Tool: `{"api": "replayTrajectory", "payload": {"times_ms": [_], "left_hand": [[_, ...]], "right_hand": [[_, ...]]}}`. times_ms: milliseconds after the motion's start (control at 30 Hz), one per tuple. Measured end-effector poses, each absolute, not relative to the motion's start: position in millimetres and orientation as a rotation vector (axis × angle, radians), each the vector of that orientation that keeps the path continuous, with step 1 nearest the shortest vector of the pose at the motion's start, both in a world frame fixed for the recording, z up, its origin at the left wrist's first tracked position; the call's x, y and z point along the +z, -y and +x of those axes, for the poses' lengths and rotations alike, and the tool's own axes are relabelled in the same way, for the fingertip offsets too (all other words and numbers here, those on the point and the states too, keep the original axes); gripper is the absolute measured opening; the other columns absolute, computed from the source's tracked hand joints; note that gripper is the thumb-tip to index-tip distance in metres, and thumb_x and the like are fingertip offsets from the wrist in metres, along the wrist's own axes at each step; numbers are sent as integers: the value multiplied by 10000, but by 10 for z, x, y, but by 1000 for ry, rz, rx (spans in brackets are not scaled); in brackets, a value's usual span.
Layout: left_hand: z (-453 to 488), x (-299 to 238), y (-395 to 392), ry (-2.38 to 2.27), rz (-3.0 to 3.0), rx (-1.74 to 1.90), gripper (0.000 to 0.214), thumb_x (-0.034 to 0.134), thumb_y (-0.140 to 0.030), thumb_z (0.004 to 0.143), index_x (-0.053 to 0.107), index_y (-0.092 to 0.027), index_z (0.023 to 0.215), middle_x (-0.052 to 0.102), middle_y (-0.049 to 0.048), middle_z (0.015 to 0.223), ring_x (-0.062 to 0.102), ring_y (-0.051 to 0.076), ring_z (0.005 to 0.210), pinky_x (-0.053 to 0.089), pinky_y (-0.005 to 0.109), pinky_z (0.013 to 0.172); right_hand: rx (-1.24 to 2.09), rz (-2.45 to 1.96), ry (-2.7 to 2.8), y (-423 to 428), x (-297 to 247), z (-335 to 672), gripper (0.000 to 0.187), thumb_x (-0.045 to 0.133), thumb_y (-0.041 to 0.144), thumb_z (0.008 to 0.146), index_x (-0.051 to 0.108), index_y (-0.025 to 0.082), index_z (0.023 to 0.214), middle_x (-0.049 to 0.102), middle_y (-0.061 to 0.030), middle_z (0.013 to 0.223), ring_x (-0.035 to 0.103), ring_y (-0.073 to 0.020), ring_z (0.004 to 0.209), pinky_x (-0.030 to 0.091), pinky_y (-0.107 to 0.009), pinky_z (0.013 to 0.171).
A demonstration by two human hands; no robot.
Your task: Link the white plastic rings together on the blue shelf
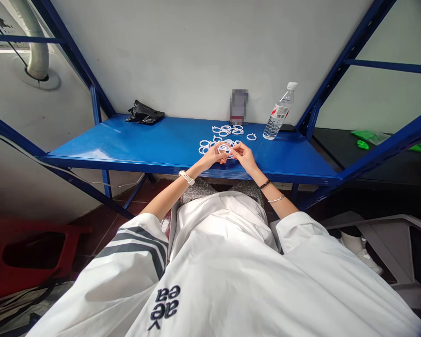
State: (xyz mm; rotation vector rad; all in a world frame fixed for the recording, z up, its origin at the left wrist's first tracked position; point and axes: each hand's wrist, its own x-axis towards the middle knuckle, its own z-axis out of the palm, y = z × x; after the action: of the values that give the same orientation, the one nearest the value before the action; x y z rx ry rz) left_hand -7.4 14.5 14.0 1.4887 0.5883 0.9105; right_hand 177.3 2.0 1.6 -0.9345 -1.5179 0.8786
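at the near side of the blue table (126, 141), the left hand (213, 157) and right hand (244, 157) pinch a white ring (225, 145), fingers nearly closed; this handling step seems to need steady fingertips next.

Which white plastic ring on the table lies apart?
The white plastic ring nearest the water bottle: it lies alone, while the others there are bunched together.

behind the blue table (126, 138) there was a pale wall (196, 56); at left, a red stool (70, 241) and a dark red floor (105, 227).
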Motion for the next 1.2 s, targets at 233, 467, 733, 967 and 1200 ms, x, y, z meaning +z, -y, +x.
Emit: {"api": "replayTrajectory", "payload": {"times_ms": [233,467,733,967,1200], "left_hand": [[-90,137,-148,-533,1523,907,528,851,-365,771,549,-184,1164,609,-59,628,593,103,589,396,228,566],[-90,133,-154,-494,1503,890,539,878,-372,757,532,-196,1131,616,-67,638,587,92,571,392,219,556],[-89,136,-148,-442,1523,883,575,894,-400,742,518,-195,1125,637,-63,641,591,95,568,390,218,536],[-76,100,-176,-425,1542,875,546,887,-400,754,534,-195,1117,624,-66,636,597,99,564,382,217,532],[-85,76,-188,-423,1591,850,497,856,-388,781,541,-208,1120,620,-57,662,606,104,589,391,221,551]], "right_hand": [[898,-933,1510,-7,25,1778,434,829,607,730,620,246,848,663,-20,806,627,-191,715,579,-361,720],[948,-905,1512,10,50,1774,518,852,652,667,618,249,894,665,7,771,608,-158,643,559,-324,668],[1028,-897,1500,34,74,1775,524,801,700,711,604,254,903,666,13,705,602,-155,638,522,-301,628],[1057,-939,1441,27,74,1767,571,754,770,714,555,248,833,625,9,675,604,-163,641,516,-309,624],[1106,-949,1435,20,74,1767,594,785,771,689,527,253,822,619,32,630,575,-139,583,486,-286,568]]}}
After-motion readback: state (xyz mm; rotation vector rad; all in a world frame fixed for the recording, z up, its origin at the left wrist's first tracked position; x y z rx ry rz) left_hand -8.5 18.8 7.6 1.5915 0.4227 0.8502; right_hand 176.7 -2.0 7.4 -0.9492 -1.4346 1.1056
